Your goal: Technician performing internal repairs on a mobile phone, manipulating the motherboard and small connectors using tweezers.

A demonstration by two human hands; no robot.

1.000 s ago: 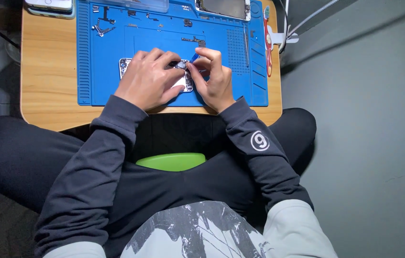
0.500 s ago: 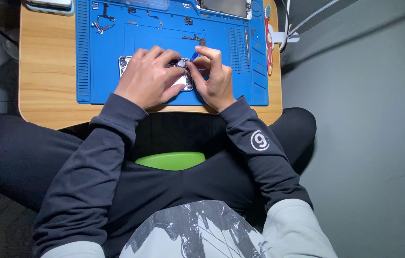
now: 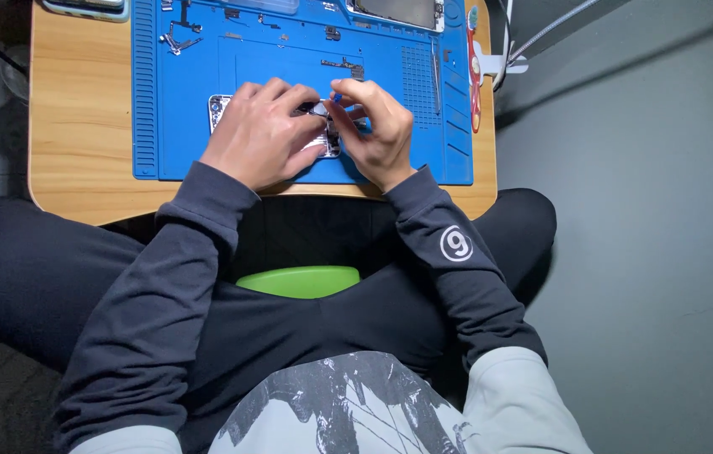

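On the blue repair mat [image 3: 188, 126], head view: opened phone [image 3: 220, 108] flat under both hands, mostly covered. Left hand [image 3: 262, 134] spread over it, fingers pressing down; right hand [image 3: 377, 130] pinched narrow on a small blue-tipped tool [image 3: 337, 98] at the phone's top. Likely light, stiff, fragile inside; best held by the edges. Mat's top tray slots hold loose small parts [image 3: 173, 38]; red-handled tool [image 3: 475, 80] at right.

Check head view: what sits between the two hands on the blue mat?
Head view: a small opened phone lies between the left hand and right hand; both touch it on the blue mat.
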